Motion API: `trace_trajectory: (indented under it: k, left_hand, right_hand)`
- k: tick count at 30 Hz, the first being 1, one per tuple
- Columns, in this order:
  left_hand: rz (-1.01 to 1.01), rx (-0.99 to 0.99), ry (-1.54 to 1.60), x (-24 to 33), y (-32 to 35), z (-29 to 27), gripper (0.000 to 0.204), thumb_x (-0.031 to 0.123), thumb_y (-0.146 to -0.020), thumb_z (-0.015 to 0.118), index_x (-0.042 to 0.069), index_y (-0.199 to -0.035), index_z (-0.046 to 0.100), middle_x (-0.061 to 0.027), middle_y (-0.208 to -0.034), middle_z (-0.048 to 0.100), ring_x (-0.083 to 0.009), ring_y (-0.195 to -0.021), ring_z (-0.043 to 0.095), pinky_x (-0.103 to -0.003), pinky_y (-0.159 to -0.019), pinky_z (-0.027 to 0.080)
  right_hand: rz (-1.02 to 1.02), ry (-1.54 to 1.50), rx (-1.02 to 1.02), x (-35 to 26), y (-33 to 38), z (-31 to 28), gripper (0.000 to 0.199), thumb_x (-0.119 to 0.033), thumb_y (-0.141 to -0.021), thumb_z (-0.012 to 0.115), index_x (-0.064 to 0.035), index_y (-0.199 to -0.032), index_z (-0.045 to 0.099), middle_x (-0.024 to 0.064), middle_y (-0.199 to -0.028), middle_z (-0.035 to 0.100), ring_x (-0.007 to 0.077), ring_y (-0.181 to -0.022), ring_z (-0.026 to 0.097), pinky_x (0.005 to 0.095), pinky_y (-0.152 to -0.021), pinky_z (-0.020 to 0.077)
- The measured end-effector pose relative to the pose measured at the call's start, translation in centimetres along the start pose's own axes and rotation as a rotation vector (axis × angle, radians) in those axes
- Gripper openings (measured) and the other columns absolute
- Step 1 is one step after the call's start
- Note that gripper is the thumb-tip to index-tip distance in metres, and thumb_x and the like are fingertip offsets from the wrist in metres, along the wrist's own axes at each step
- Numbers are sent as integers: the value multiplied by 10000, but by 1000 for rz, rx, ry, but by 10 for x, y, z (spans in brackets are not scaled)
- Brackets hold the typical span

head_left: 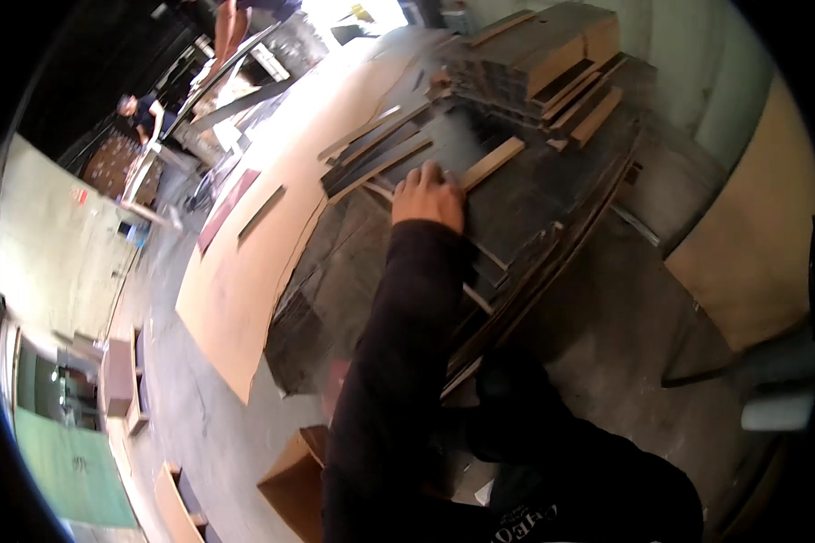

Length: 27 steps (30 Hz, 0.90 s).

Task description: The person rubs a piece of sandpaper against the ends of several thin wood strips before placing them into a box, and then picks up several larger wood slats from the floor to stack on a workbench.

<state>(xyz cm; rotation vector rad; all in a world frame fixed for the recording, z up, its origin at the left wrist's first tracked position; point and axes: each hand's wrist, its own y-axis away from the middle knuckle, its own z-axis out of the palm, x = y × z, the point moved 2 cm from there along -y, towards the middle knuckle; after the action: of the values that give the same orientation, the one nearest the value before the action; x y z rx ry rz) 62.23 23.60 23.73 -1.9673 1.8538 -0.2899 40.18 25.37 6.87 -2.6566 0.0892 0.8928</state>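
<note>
Pale wooden strip [496, 163], head view: lies aslant in the upper middle of the frame, its lower end just beside the left hand [428, 197]. The hand is seen from the back, at the end of a dark sleeve [398, 335] that rises from the lower edge. Its fingers are bent and close together; the fingertips are hidden, so whether they grip anything cannot be told. The right hand is out of view.

Left of the hand, narrow dark strips [385, 165] lie side by side on a dark flat surface [330, 271], which fills the middle of the frame. Toward the upper right stands a block-shaped stack [539, 50], with loose strips [598, 116] at its near end.

A broad tan sheet [235, 308] extends from left of centre toward the top. On it lie a short dark strip [261, 214] and a reddish strip [229, 210], apart from each other.

At lower left, a brown box-like piece [294, 484] sits partly behind the sleeve. Another tan panel [752, 226] occupies the right side. A co-worker [145, 116] bends forward at upper left.
</note>
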Motion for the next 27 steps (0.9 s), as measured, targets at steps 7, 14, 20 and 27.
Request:
trace_trajectory:
  k: [7, 14, 20, 27]
  left_hand:
    - [87, 140, 46, -17, 44, -16, 223, 105, -741, 487, 115, -942, 582, -82, -909, 510, -255, -870, 506, -359, -737, 430]
    - [150, 111, -113, -29, 36, -4, 258, 124, -752, 504, 124, -1005, 552, -84, -858, 493, -258, -840, 502, -337, -700, 427]
    - [-438, 134, 785, -64, 173, -33, 109, 88, -753, 570, 30, -846, 576, -97, -682, 560, -213, -639, 551, -285, -581, 428]
    - [-1128, 171, 1118, -46, 392, -46, 348, 69, -726, 558, 15, -1054, 452, -28, -759, 525, -102, -645, 502, -220, -570, 416]
  right_hand:
    - [9, -24, 9, 6, 9, -8, 491, -258, -831, 390, 33, -1227, 375, 180, -1324, 301, 294, -1244, 251, 387, -1046, 149]
    - [14, -77, 5, 0, 13, -7, 490, -265, -826, 406, 33, -1215, 391, 180, -1318, 313, 297, -1235, 265, 391, -1043, 158]
    - [76, -231, 37, 3, 11, 4, 490, -272, -822, 419, 33, -1205, 405, 179, -1312, 323, 301, -1228, 278, 394, -1040, 165]
    - [-27, 98, 165, 0, 8, -12, 507, -189, -731, 514, 29, -1181, 430, 167, -1267, 386, 304, -1227, 285, 410, -1036, 163]
